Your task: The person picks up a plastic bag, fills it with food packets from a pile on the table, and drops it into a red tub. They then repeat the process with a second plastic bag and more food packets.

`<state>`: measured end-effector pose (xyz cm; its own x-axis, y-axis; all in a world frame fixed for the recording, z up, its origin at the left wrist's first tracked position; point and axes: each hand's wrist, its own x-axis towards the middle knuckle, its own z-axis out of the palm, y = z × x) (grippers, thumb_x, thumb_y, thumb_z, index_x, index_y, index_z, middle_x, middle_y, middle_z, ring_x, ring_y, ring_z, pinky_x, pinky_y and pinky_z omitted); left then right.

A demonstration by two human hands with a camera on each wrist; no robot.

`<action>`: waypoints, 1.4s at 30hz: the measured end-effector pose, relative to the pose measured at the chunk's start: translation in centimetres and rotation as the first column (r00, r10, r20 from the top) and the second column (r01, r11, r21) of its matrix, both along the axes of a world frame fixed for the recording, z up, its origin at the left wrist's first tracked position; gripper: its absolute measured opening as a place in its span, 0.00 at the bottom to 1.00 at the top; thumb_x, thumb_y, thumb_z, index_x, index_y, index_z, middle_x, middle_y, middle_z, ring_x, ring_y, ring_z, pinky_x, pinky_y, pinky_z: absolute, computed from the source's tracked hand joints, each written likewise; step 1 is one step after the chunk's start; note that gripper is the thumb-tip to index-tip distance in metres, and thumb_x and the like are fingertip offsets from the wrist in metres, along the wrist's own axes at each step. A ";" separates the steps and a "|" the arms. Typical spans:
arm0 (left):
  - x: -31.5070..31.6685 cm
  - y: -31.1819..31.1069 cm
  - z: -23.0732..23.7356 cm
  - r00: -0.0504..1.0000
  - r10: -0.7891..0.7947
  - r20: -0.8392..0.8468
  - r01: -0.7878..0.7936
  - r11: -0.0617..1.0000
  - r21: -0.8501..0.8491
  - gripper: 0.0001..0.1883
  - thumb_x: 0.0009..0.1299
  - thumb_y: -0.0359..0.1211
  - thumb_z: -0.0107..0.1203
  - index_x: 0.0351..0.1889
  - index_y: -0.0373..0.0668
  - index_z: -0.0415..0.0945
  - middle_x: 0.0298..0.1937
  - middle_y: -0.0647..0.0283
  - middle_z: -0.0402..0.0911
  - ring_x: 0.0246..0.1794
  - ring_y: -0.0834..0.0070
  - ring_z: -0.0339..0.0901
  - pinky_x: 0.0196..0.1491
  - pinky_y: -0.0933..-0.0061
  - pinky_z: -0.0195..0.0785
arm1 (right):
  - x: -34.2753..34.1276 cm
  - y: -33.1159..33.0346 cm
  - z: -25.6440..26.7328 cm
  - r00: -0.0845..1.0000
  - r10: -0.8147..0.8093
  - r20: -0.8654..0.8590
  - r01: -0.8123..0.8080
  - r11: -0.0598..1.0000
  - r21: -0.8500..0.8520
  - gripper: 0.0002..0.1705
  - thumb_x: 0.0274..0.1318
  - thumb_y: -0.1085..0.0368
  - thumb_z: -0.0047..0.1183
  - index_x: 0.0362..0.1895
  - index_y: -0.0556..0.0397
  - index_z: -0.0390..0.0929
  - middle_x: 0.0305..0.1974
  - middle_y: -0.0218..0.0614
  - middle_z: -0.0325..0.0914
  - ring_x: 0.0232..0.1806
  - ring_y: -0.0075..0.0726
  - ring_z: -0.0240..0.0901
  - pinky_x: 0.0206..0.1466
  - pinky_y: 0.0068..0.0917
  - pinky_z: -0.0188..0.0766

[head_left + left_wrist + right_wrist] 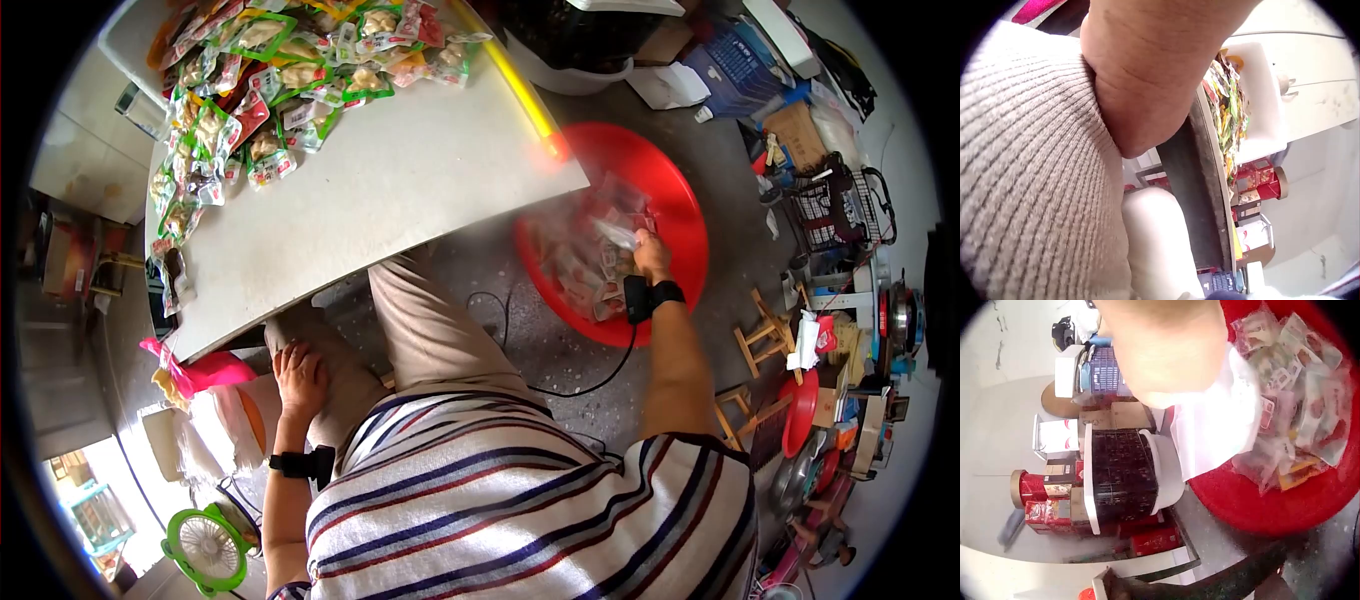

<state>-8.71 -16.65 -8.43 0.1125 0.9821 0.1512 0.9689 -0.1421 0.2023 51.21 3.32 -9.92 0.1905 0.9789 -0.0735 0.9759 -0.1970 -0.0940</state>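
Note:
My right hand [653, 257] holds a whitish plastic bag [1213, 428] over a red basin [688, 190] on the floor, right of the table. Clear plastic packaging [1319, 403] lies in the basin in a loose heap, with reddish print on some pieces. My left hand [299, 376] rests on my thigh [345, 375], its fingers relaxed and holding nothing. In the left wrist view that hand [1141, 81] lies against the ribbed trousers, with its fingers mostly hidden. A pile of small sealed food packets [300, 75] covers the far left of the white table [400, 165].
A yellow stick with an orange tip [520, 95] lies along the table's right edge. Beyond the basin stand a black-and-white bin [1124, 475] and several boxes [1060, 478]. Small wooden stools [768, 330] stand at right, a green fan [207, 548] at lower left. A black cable [590, 385] crosses the floor.

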 end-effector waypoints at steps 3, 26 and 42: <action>0.0 -0.5 0.1 1.000 0.009 -0.013 -0.009 1.000 0.004 0.10 0.50 0.34 0.49 0.30 0.43 0.71 0.42 0.57 0.69 0.51 0.60 0.60 0.54 0.58 0.47 | 2.1 -0.5 -1.6 0.989 0.015 0.146 -0.007 0.998 -0.060 0.12 0.42 0.66 0.38 0.33 0.52 0.70 0.35 0.48 0.71 0.39 0.53 0.67 0.40 0.40 0.64; -1.6 -5.3 2.5 0.955 0.296 0.030 -0.297 0.945 0.134 0.09 0.46 0.33 0.51 0.26 0.45 0.71 0.41 0.61 0.68 0.52 0.66 0.59 0.51 0.63 0.50 | -25.1 -10.9 12.1 0.254 0.240 -0.937 -0.932 -0.199 -0.304 0.16 0.45 0.65 0.51 0.40 0.56 0.67 0.34 0.31 0.70 0.38 0.24 0.64 0.42 0.22 0.63; -9.7 -14.5 0.5 0.664 0.624 0.412 -0.748 0.567 0.346 0.10 0.48 0.26 0.50 0.30 0.40 0.69 0.34 0.56 0.71 0.37 0.59 0.68 0.40 0.66 0.63 | -23.5 -14.9 15.3 0.509 -0.427 -0.748 -0.769 0.166 -0.618 0.08 0.44 0.74 0.50 0.34 0.57 0.71 0.30 0.26 0.72 0.33 0.19 0.64 0.37 0.18 0.64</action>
<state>-18.40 -31.17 -7.89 -0.6623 0.5454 0.5137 0.7459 0.4154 0.5207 27.72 -11.58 5.41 -0.6839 0.0160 -0.7294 0.6115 -0.5328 -0.5850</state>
